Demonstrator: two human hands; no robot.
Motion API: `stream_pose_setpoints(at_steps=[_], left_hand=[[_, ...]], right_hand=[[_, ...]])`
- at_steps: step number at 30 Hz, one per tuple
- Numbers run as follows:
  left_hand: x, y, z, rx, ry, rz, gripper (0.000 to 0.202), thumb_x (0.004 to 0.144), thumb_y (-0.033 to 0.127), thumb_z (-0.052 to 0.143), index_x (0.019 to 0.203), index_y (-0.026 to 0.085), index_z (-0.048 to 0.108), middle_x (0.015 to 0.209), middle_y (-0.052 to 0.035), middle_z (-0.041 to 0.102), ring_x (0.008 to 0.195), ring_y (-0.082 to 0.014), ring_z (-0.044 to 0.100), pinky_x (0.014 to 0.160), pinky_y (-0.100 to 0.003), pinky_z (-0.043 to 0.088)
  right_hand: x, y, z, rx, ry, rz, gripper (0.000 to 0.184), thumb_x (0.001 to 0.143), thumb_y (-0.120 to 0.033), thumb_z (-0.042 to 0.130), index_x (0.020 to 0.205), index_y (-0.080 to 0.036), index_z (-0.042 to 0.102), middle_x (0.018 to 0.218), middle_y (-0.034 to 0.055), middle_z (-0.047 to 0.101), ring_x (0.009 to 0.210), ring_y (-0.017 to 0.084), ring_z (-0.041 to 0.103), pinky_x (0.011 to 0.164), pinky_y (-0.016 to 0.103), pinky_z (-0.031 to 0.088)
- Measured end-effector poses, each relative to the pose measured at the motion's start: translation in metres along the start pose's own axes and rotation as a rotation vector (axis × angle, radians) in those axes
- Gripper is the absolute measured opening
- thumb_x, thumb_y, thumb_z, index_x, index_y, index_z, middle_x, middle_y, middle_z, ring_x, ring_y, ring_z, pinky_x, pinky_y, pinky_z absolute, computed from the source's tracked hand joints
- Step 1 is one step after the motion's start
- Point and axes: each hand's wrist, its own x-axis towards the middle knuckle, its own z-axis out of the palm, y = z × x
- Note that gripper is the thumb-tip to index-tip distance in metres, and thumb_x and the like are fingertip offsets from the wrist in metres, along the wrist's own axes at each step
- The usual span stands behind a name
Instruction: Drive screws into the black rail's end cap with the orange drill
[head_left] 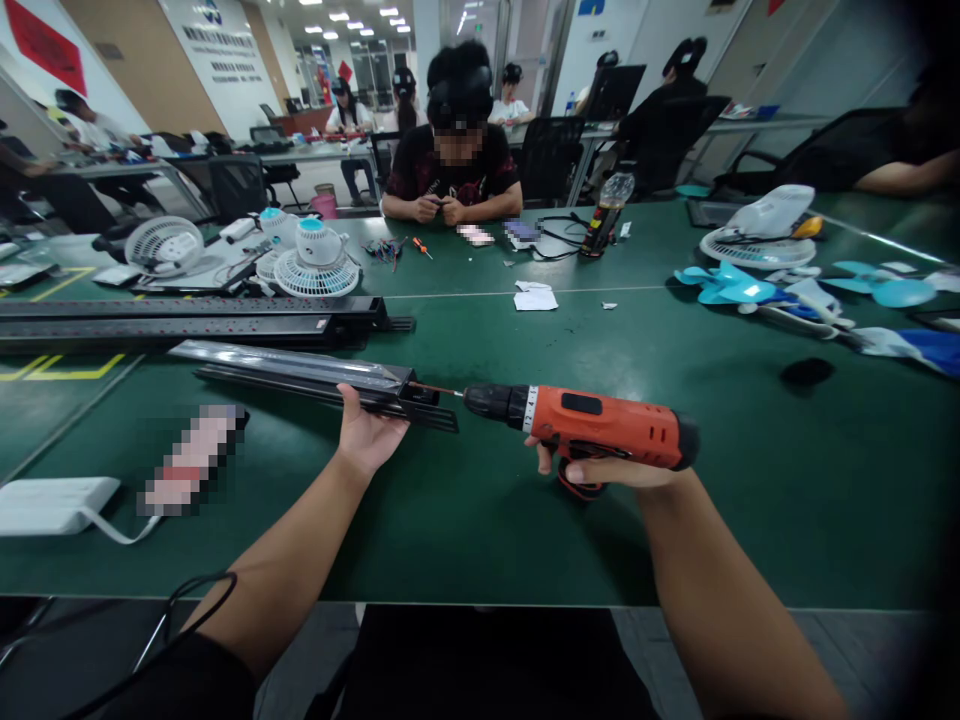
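Observation:
My left hand grips the near end of a long black metal rail from below, thumb up along its side. The rail's end points to the right, with bracket-like edges. In my right hand is an orange and black cordless drill, held by its handle and lying nearly level. A long thin bit runs left from its black chuck to the rail's end. Whether the tip sits in a screw or hole there is too small to tell. My fingers partly hide the drill's handle.
More black rails lie behind on the green table. A phone and white power bank rest at left. White fans, an orange screwdriver, a bottle and blue fan blades stand farther back. A person sits opposite.

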Motion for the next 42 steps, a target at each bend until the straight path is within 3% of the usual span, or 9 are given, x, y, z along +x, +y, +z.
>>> stream_pose_setpoints(at_steps=[4, 9, 13, 19, 27, 33, 36, 39, 42], left_hand=[[-0.001, 0.000, 0.004, 0.003, 0.016, 0.007, 0.073, 0.081, 0.081, 0.076, 0.123, 0.021, 0.078, 0.117, -0.0108, 0.083, 0.128, -0.0367, 0.071, 0.111, -0.049, 0.056], [-0.002, 0.001, 0.003, -0.005, -0.011, -0.008, 0.071, 0.081, 0.081, 0.076, 0.122, 0.023, 0.078, 0.116, -0.0092, 0.083, 0.122, -0.0338, 0.075, 0.108, -0.047, 0.058], [-0.001, 0.001, 0.001, 0.004, 0.006, -0.007, 0.071, 0.084, 0.081, 0.072, 0.122, 0.022, 0.078, 0.116, -0.0104, 0.083, 0.125, -0.0357, 0.073, 0.108, -0.048, 0.057], [0.000, 0.002, 0.002, -0.025, -0.013, -0.011, 0.070, 0.087, 0.080, 0.070, 0.124, 0.022, 0.078, 0.115, -0.0101, 0.083, 0.116, -0.0316, 0.077, 0.102, -0.043, 0.060], [-0.001, 0.001, 0.003, 0.018, 0.016, 0.012, 0.071, 0.085, 0.081, 0.072, 0.123, 0.021, 0.078, 0.115, -0.0110, 0.083, 0.125, -0.0351, 0.073, 0.109, -0.049, 0.056], [-0.001, 0.002, 0.002, -0.011, -0.009, -0.012, 0.071, 0.082, 0.079, 0.076, 0.124, 0.021, 0.078, 0.115, -0.0099, 0.083, 0.117, -0.0325, 0.076, 0.104, -0.044, 0.059], [-0.001, 0.003, 0.000, -0.036, -0.017, -0.032, 0.071, 0.083, 0.079, 0.076, 0.125, 0.022, 0.078, 0.115, -0.0093, 0.084, 0.117, -0.0330, 0.077, 0.106, -0.046, 0.058], [0.000, 0.003, -0.002, -0.061, -0.040, -0.038, 0.070, 0.084, 0.077, 0.076, 0.128, 0.023, 0.077, 0.116, -0.0091, 0.084, 0.120, -0.0345, 0.076, 0.109, -0.048, 0.057], [0.000, 0.003, -0.003, -0.066, -0.057, -0.037, 0.070, 0.086, 0.077, 0.074, 0.131, 0.023, 0.076, 0.118, -0.0096, 0.083, 0.123, -0.0351, 0.075, 0.109, -0.049, 0.057]], right_hand=[[0.002, 0.002, -0.001, 0.048, -0.074, 0.030, 0.041, 0.100, -0.030, 0.080, 0.136, -0.016, 0.066, 0.097, 0.0060, 0.077, 0.068, 0.012, 0.072, 0.058, 0.023, 0.062], [0.003, 0.003, 0.001, 0.071, -0.052, 0.037, 0.035, 0.099, -0.031, 0.079, 0.128, -0.017, 0.068, 0.075, -0.0051, 0.063, 0.057, 0.010, 0.063, 0.058, 0.025, 0.061], [0.002, 0.005, 0.004, 0.145, -0.062, 0.043, 0.046, 0.093, -0.033, 0.085, 0.132, -0.016, 0.066, 0.076, -0.0054, 0.062, 0.059, 0.011, 0.064, 0.062, 0.029, 0.062], [0.003, 0.002, 0.011, 0.076, 0.039, 0.006, 0.024, 0.098, -0.027, 0.080, 0.118, -0.018, 0.070, 0.068, -0.0056, 0.061, 0.055, 0.010, 0.061, 0.051, 0.023, 0.055], [0.002, 0.002, 0.008, 0.023, 0.024, 0.008, 0.024, 0.098, -0.028, 0.078, 0.118, -0.017, 0.070, 0.068, -0.0052, 0.062, 0.055, 0.011, 0.060, 0.053, 0.025, 0.057], [0.004, 0.000, 0.003, -0.034, -0.009, 0.007, 0.018, 0.097, -0.027, 0.078, 0.088, -0.018, 0.066, 0.075, -0.0025, 0.066, 0.057, 0.009, 0.063, 0.054, 0.021, 0.057], [0.003, 0.001, 0.003, -0.026, -0.021, 0.017, 0.015, 0.099, -0.030, 0.078, 0.098, -0.017, 0.069, 0.073, -0.0032, 0.064, 0.056, 0.009, 0.062, 0.055, 0.022, 0.057], [0.003, 0.003, 0.005, 0.009, 0.015, 0.004, 0.028, 0.098, -0.030, 0.079, 0.120, -0.016, 0.070, 0.071, -0.0051, 0.062, 0.055, 0.010, 0.060, 0.055, 0.024, 0.058], [0.003, 0.001, 0.008, 0.038, 0.022, 0.000, 0.030, 0.098, -0.030, 0.080, 0.123, -0.017, 0.070, 0.068, -0.0058, 0.060, 0.052, 0.010, 0.058, 0.050, 0.023, 0.055]])
